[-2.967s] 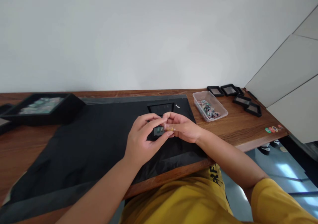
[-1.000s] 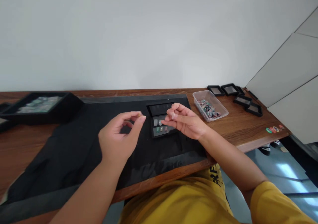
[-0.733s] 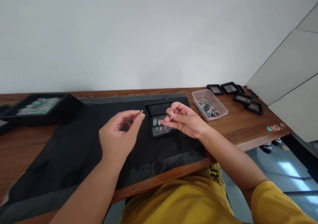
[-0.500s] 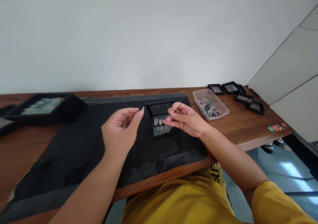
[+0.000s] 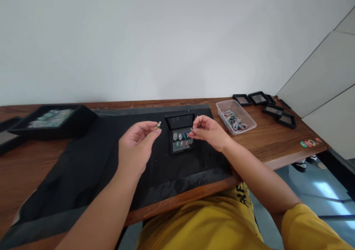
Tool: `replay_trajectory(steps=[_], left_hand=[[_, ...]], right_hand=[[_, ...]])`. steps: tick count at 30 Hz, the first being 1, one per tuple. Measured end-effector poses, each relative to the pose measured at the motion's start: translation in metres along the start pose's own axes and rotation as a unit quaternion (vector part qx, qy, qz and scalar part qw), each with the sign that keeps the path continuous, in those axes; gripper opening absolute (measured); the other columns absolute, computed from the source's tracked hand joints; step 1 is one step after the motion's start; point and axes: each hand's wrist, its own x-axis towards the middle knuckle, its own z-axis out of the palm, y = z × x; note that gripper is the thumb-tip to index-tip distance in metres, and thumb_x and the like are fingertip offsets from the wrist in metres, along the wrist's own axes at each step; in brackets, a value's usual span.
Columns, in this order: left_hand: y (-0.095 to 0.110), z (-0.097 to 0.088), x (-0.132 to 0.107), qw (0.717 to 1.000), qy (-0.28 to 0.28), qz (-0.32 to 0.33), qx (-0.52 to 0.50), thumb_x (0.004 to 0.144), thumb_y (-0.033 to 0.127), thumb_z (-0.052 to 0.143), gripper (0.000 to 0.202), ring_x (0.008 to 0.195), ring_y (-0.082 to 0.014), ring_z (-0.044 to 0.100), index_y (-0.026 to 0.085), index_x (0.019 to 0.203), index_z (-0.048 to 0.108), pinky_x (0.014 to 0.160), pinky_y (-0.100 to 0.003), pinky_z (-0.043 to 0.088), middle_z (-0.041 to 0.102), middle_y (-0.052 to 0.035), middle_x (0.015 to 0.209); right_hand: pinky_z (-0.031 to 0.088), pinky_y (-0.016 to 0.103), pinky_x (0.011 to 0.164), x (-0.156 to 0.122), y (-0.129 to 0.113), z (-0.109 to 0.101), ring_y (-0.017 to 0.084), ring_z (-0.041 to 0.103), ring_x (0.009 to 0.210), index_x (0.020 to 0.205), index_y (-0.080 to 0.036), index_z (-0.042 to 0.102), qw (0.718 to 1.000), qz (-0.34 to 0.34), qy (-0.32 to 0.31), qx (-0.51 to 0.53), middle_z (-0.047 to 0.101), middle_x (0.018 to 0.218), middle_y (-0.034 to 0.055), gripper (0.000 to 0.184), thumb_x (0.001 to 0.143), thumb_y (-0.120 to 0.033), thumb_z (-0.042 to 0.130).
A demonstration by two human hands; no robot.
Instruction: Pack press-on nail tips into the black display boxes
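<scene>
A small open black case (image 5: 181, 145) lies on the black cloth (image 5: 91, 161), its lid (image 5: 179, 121) propped up at the back. Inside sit several small stones, pale, green and reddish. My left hand (image 5: 137, 146) hovers left of the case and pinches a tiny yellowish stone (image 5: 158, 124) between thumb and forefinger. My right hand (image 5: 208, 132) is at the case's right edge, fingers curled together over the top row of stones; what its fingertips hold, if anything, is too small to make out.
A clear plastic tub (image 5: 235, 117) of mixed stones stands right of the cloth. Several small black cases (image 5: 266, 104) lie at the far right. A black tray (image 5: 52, 120) of greenish stones sits far left. The wooden table's (image 5: 277, 143) front edge is near my yellow shirt.
Both hands were together over the case three seconds ago; the left has since drawn away leftward with the small stone. The right hand has lowered onto the case's right side.
</scene>
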Motion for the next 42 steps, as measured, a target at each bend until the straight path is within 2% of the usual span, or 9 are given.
replay_trajectory(steps=[6, 11, 15, 17, 19, 25, 35, 39, 42], left_hand=[[-0.008, -0.006, 0.002, 0.996, -0.014, 0.029, 0.085, 0.065, 0.033, 0.075, 0.021, 0.071, -0.0149, 0.06, 0.021, 0.083, 0.075, 0.067, -0.03, 0.049, 0.07, 0.0002, 0.076], [-0.013, -0.014, 0.001, 0.971, -0.022, 0.087, 0.222, 0.074, 0.031, 0.066, 0.018, 0.065, -0.015, 0.055, 0.022, 0.087, 0.075, 0.06, -0.03, 0.044, 0.066, 0.0004, 0.077], [-0.006, -0.008, -0.014, 0.938, -0.019, 0.259, 0.229, 0.083, 0.029, 0.068, 0.014, 0.079, -0.0192, 0.064, 0.023, 0.094, 0.073, 0.075, -0.035, 0.052, 0.069, -0.0017, 0.084], [0.0, -0.001, -0.024, 0.915, -0.068, 0.348, 0.193, 0.085, 0.026, 0.069, 0.016, 0.087, -0.0213, 0.068, 0.025, 0.101, 0.073, 0.085, -0.038, 0.055, 0.073, -0.0027, 0.09], [0.004, 0.006, -0.032, 0.899, -0.11, 0.384, 0.178, 0.087, 0.025, 0.069, 0.019, 0.091, -0.0226, 0.07, 0.027, 0.105, 0.075, 0.088, -0.04, 0.056, 0.076, -0.0039, 0.098], [0.007, 0.014, -0.034, 0.906, -0.145, 0.367, 0.155, 0.09, 0.026, 0.067, 0.012, 0.082, -0.0216, 0.072, 0.028, 0.084, 0.077, 0.083, -0.039, 0.058, 0.078, -0.0035, 0.085], [0.007, 0.012, -0.036, 0.912, -0.156, 0.36, 0.122, 0.087, 0.019, 0.071, 0.009, 0.069, -0.0161, 0.07, 0.025, 0.082, 0.076, 0.068, -0.03, 0.057, 0.078, -0.0009, 0.077], [0.007, 0.011, -0.037, 0.921, -0.154, 0.337, 0.119, 0.084, 0.018, 0.071, 0.009, 0.063, -0.0143, 0.064, 0.025, 0.078, 0.074, 0.061, -0.029, 0.051, 0.075, 0.0005, 0.072], [0.006, 0.009, -0.036, 0.949, -0.136, 0.269, 0.096, 0.081, 0.023, 0.072, 0.008, 0.061, -0.0144, 0.06, 0.025, 0.073, 0.072, 0.058, -0.029, 0.049, 0.071, 0.0011, 0.068]], right_hand=[[0.064, 0.022, 0.079, 0.0, -0.005, -0.002, 0.006, 0.069, 0.074, 0.086, -0.02, 0.058, 0.999, -0.03, -0.017, -0.014, 0.059, 0.084, -0.0079, 0.042, 0.065, -0.022, 0.094], [0.064, 0.02, 0.073, -0.006, -0.017, 0.001, 0.006, 0.069, 0.074, 0.091, -0.021, 0.06, 0.996, -0.002, -0.071, 0.049, 0.062, 0.087, -0.0073, 0.044, 0.067, -0.027, 0.096], [0.065, 0.019, 0.072, -0.009, -0.021, 0.004, 0.006, 0.07, 0.073, 0.097, -0.021, 0.061, 0.99, 0.011, -0.098, 0.099, 0.064, 0.086, -0.0087, 0.048, 0.066, -0.026, 0.098], [0.065, 0.019, 0.071, -0.009, -0.02, 0.006, 0.006, 0.071, 0.071, 0.099, -0.02, 0.061, 0.988, 0.017, -0.107, 0.106, 0.064, 0.084, -0.0093, 0.049, 0.066, -0.025, 0.098], [0.066, 0.019, 0.07, -0.01, -0.02, 0.007, 0.006, 0.071, 0.069, 0.099, -0.02, 0.061, 0.988, 0.031, -0.115, 0.101, 0.065, 0.082, -0.0097, 0.051, 0.066, -0.025, 0.098], [0.067, 0.021, 0.068, -0.01, -0.019, 0.006, 0.009, 0.075, 0.068, 0.103, -0.019, 0.059, 0.984, 0.1, -0.128, 0.071, 0.068, 0.078, -0.0093, 0.056, 0.064, -0.025, 0.099], [0.063, 0.016, 0.062, -0.01, -0.018, 0.007, 0.007, 0.072, 0.065, 0.102, -0.018, 0.063, 0.983, 0.115, -0.13, 0.067, 0.069, 0.076, -0.0087, 0.051, 0.064, -0.022, 0.097], [0.063, 0.019, 0.063, -0.009, -0.016, 0.008, 0.008, 0.071, 0.066, 0.101, -0.018, 0.067, 0.983, 0.115, -0.124, 0.074, 0.07, 0.078, -0.0062, 0.047, 0.066, -0.029, 0.097], [0.057, 0.017, 0.057, -0.008, -0.016, 0.01, 0.007, 0.068, 0.064, 0.098, -0.016, 0.074, 0.988, 0.105, -0.1, 0.055, 0.071, 0.078, -0.003, 0.037, 0.076, -0.042, 0.09]])
